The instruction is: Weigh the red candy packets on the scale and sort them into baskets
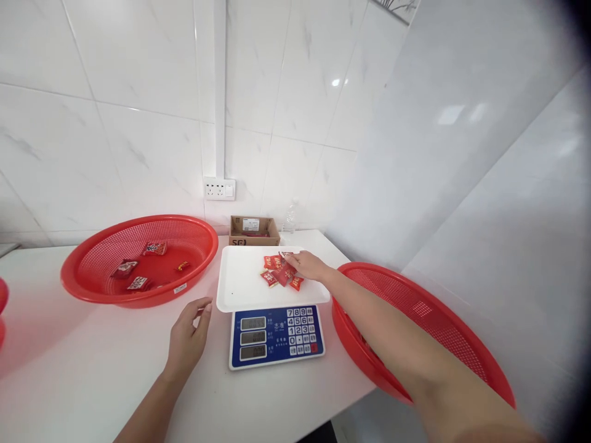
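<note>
Bare and loosely curled, the left hand hovers with nothing in its grasp left of centre, fingertips near the tray's lower left corner, while the right hand reaches in from the lower right, its thumb and fingers on the small red packets just right of centre; whether it pinches one cannot be told. At the middle left, a red basket with perforated walls holds a few scattered packets on the white table. Towards the centre, a wall socket sits above a low cardboard box. Below the box, the scale's white tray bears the packets in a loose cluster on its right half, over a blue panel whose digits are faint. A clear bottle stands behind the tray. At the lower right, the right forearm crosses over another red basket.
</note>
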`<state>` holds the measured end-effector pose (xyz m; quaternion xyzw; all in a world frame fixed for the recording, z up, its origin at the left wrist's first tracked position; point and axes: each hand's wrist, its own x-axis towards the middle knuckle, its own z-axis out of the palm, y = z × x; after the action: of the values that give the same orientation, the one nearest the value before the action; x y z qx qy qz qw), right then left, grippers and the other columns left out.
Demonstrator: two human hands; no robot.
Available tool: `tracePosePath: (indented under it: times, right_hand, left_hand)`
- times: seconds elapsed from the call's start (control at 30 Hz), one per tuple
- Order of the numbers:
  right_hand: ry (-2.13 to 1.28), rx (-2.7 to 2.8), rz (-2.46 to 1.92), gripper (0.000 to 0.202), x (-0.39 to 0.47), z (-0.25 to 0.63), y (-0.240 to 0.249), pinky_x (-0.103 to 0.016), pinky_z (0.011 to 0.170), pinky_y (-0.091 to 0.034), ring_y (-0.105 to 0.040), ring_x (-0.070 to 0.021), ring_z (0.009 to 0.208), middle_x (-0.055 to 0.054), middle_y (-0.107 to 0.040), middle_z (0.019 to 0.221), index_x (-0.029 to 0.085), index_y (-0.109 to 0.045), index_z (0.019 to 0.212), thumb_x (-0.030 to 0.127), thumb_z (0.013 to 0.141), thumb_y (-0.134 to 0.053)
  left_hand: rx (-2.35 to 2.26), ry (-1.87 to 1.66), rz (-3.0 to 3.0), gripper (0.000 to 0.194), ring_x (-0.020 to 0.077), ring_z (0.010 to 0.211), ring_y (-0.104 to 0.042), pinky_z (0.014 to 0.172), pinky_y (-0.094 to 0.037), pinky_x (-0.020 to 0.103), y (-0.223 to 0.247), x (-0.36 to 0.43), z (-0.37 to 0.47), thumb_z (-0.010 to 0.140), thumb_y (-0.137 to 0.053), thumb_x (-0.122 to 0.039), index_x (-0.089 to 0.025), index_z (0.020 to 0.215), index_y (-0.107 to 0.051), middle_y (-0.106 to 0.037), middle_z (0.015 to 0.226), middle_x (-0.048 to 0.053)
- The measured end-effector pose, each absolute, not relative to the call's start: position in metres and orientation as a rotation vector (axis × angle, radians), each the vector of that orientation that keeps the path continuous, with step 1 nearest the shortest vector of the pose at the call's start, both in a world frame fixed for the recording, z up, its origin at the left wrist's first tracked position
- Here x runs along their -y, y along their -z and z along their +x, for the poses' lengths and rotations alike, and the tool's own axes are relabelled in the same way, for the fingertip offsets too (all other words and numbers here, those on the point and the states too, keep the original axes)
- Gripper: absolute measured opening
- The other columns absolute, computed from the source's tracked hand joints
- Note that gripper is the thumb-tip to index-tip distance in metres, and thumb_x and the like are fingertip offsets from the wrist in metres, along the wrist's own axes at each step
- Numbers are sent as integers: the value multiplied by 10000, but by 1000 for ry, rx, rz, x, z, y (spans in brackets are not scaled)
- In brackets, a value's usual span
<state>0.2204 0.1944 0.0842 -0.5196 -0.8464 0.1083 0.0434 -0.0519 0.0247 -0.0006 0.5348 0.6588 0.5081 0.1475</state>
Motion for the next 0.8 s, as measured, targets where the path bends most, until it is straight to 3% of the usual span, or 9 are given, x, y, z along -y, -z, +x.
tracePosePath:
  times: [0.07, 0.13, 0.3, 0.43, 0.57, 0.7, 0.8]
  right_hand:
    - [-338, 2493, -1710, 645, -189, 227, -88, -348, 851, -421, -591, -250, 1023, -95, -668, 1089, 216, -643, 1105, 590, 903, -158]
    - [-298, 2438, -1729, 648, -186, 232, -92, -340, 816, -430, -604, -250, 977, -110, -675, 1043, 194, -651, 1075, 586, 905, -164]
    - [-271, 2492, -1529, 495, -194, 228, -88, -349, 991, -338, -477, -217, 1190, -90, -577, 1262, 185, -588, 1183, 431, 945, -230]
    - [-295, 2555, -1497, 480, -200, 216, -75, -360, 1059, -260, -395, -216, 1275, -80, -511, 1344, 172, -528, 1262, 425, 933, -285]
    - [-293, 2541, -1506, 486, -192, 212, -73, -334, 980, -352, -483, -219, 1186, -67, -587, 1256, 208, -588, 1186, 452, 935, -251]
    - [-292, 2461, -1681, 618, -177, 218, -85, -341, 853, -432, -591, -240, 1022, -100, -659, 1089, 202, -651, 1031, 561, 913, -162]
    - [-369, 2343, -1795, 619, -166, 222, -92, -354, 819, -460, -593, -263, 1022, -129, -623, 1151, 193, -620, 1082, 589, 895, -183]
  left_hand:
    - [-1887, -1464, 1539, 383, 218, 911, -626, 645, -534, 292, 0, -24, -51, 810, -434, -506, -208, 979, -607, -668, 1031, 75]
    - [-1876, -1468, 1551, 375, 218, 902, -629, 637, -531, 289, -1, -24, -49, 810, -435, -503, -212, 971, -609, -670, 1022, 72]
    - [-1844, -1477, 1580, 369, 220, 915, -625, 649, -532, 290, -2, -23, -48, 814, -434, -500, -217, 972, -611, -669, 1019, 72]
    - [-1864, -1474, 1544, 382, 226, 923, -624, 666, -536, 307, 0, -23, -51, 814, -434, -508, -211, 983, -606, -661, 1042, 82]
    - [-1869, -1496, 1525, 381, 229, 921, -625, 696, -540, 329, 1, -25, -53, 817, -430, -507, -214, 984, -607, -662, 1038, 82]
    - [-1855, -1508, 1538, 374, 225, 900, -627, 689, -537, 322, 2, -25, -52, 815, -434, -504, -214, 975, -609, -667, 1015, 80]
    - [-1856, -1499, 1533, 385, 221, 911, -623, 693, -533, 312, 2, -25, -51, 813, -434, -507, -211, 987, -608, -666, 1022, 78]
